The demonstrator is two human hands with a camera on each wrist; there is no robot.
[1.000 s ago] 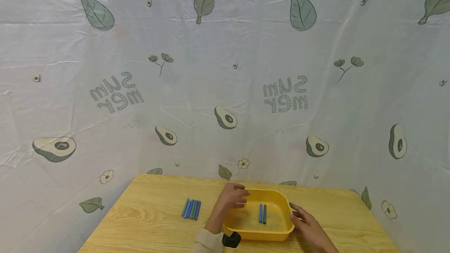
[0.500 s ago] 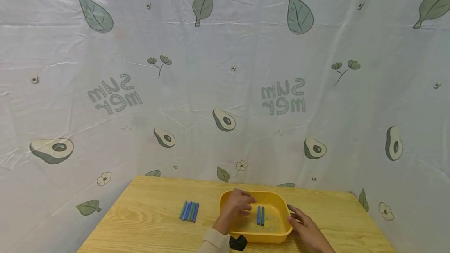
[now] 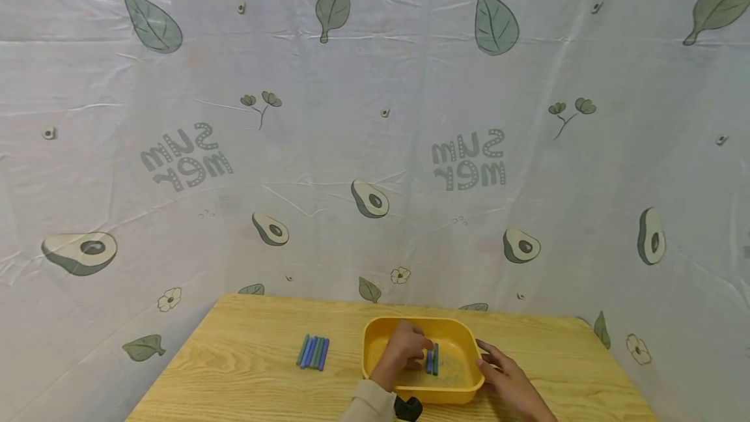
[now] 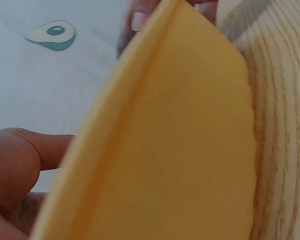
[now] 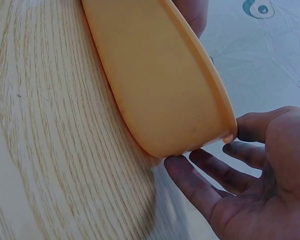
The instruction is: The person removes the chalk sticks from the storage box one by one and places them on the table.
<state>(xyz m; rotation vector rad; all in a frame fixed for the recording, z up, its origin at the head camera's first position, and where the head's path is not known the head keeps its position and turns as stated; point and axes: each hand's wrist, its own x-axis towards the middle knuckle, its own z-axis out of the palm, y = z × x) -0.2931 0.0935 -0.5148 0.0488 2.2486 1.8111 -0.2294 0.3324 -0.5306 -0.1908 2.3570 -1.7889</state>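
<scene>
A yellow plastic tray (image 3: 433,396) stands on the table, with a blue chalk stick (image 3: 429,363) and a dark green chalk stick (image 3: 436,363) side by side inside. My left hand (image 3: 404,347) reaches over the near-left part of the tray, fingertips at the upper end of the blue stick, thumb apart from it. In the left wrist view the tray wall hides the fingertips. On the tray's right side, my right hand (image 3: 506,376) holds the rim, thumb on the edge and darkened fingers (image 5: 190,182) against the outer wall.
Left of the tray, several blue, purple and green chalk sticks (image 3: 313,352) lie in a row on the wooden table (image 3: 246,370). Dusty marks show on the tray floor. A pale curtain (image 3: 328,148) printed with avocados and leaves hangs behind the table.
My left hand has moved right and down into the tray, from its left rim to the blue chalk stick. My right hand keeps its hold on the tray's right side.
</scene>
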